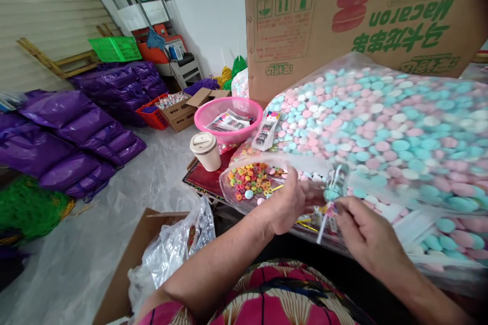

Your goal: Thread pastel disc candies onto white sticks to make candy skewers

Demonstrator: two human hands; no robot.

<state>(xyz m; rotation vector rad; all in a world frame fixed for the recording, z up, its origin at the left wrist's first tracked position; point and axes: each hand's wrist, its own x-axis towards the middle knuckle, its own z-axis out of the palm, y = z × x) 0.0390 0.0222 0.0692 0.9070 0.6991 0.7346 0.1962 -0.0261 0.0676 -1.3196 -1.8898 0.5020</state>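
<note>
My right hand (369,233) pinches a clear-wrapped lollipop (335,185) at its gathered neck; its top looks pale green and blurred, and a white stick points down. Beside it, my left hand (287,203) has its thumb raised and its fingers stretched towards the wrapper. Whether those fingertips touch it is hard to tell. Under and beyond the left hand, small ring-shaped candies (249,180) in orange, red, yellow and green lie in a clear plastic bag. Behind both hands spreads a large clear bag of pink, blue and white candy discs (366,122).
A pink basket (202,124) with printed packets, a lidded cup (208,152) and a printed packet (267,132) stand or lie near the table's left side. A large cardboard carton (282,25) rises behind. An open box (125,259) with plastic sits below left; purple bundles (76,137) line the floor.
</note>
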